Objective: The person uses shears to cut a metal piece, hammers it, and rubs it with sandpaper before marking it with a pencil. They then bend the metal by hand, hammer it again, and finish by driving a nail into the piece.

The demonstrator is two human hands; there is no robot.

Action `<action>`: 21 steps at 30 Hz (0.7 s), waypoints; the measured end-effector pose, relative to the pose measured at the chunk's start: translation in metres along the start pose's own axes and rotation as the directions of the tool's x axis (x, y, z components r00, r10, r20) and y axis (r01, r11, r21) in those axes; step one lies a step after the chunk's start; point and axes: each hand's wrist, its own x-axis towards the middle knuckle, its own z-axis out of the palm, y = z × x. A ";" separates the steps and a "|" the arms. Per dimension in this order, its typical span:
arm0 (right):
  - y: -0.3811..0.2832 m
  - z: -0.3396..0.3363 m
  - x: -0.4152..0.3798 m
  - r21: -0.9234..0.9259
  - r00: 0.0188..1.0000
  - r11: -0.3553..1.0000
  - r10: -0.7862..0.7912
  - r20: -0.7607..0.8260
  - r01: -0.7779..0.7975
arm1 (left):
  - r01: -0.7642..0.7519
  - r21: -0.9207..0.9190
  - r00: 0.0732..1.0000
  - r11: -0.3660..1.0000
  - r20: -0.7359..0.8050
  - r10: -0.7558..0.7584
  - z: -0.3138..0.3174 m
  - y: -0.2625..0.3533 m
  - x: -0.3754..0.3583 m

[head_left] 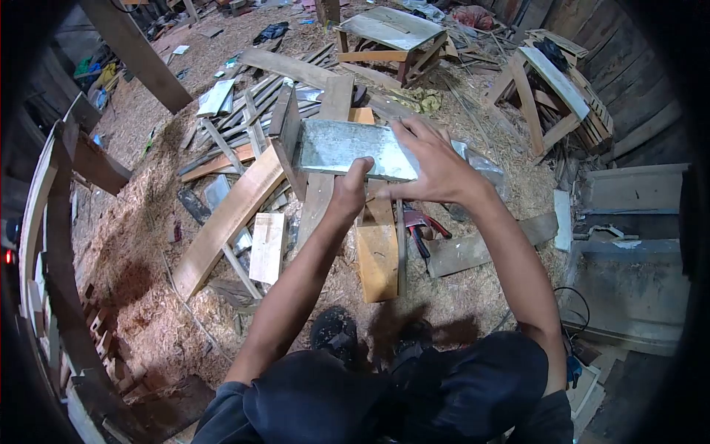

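Note:
A whitish, worn board (344, 146) lies across the middle, its left end against an upright dark wooden piece (287, 137). My left hand (350, 189) is at the board's near edge, thumb up on its face; its other fingers are hidden below. My right hand (429, 164) lies over the board's right part, fingers spread toward the far edge and thumb along the near edge. Under the hands, an orange-brown wood block (378, 259) points toward my feet. Pliers with red and black handles (420, 235) lie just right of that block.
A long plank (225, 222) slants down at the left, beside a short pale block (267, 248). Wood scraps and shavings cover the ground. A small table (392, 29) stands at the back, a wooden frame (547, 96) at the right. My feet are below the block.

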 end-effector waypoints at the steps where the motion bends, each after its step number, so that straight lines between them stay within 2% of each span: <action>1: 0.002 0.003 0.003 0.095 0.997 0.995 -0.005 -0.074 0.012 | -0.007 -0.005 1.000 1.000 -0.003 0.007 -0.003 -0.005 0.003; 3: 0.003 0.002 0.013 0.273 0.976 0.960 0.009 -0.218 0.053 | -0.018 -0.020 1.000 1.000 -0.004 0.018 -0.005 -0.013 0.008; 6: -0.014 -0.005 0.014 0.586 0.933 0.800 0.298 -0.202 -0.129 | -0.035 -0.024 0.999 0.999 0.003 0.035 -0.003 -0.016 0.008; 9: -0.032 0.004 0.014 0.884 0.911 0.466 0.381 -0.159 -0.041 | -0.089 -0.092 0.995 0.992 0.037 0.093 0.005 -0.012 0.008; 11: -0.051 0.010 0.016 0.962 0.872 0.274 0.468 -0.146 0.013 | -0.133 -0.092 0.990 0.987 0.040 0.137 0.011 -0.005 0.006; 13: -0.052 0.020 0.014 0.809 0.849 0.588 0.442 -0.289 -0.031 | -0.170 -0.016 0.985 0.985 0.020 0.170 0.016 0.006 -0.002; 14: -0.051 0.024 0.013 0.694 0.841 0.718 0.409 -0.355 -0.056 | -0.113 0.044 0.993 0.993 0.022 0.112 0.012 0.004 -0.002; 15: -0.050 0.024 0.012 0.650 0.856 0.751 0.409 -0.318 -0.117 | -0.057 0.104 0.998 0.993 0.019 0.055 0.008 0.002 0.000; 16: -0.049 0.025 0.012 0.574 0.865 0.812 0.361 -0.347 -0.109 | 0.000 0.164 1.000 0.987 0.012 -0.002 0.004 0.000 0.001; 18: -0.048 0.029 0.011 0.408 0.882 0.909 0.263 -0.390 -0.091 | -0.010 0.111 1.000 0.994 0.021 0.008 0.003 -0.003 0.000; 21: -0.047 0.038 0.014 0.324 0.875 0.946 0.171 -0.452 -0.017 | -0.028 0.107 1.000 0.994 0.003 0.028 0.005 0.000 -0.005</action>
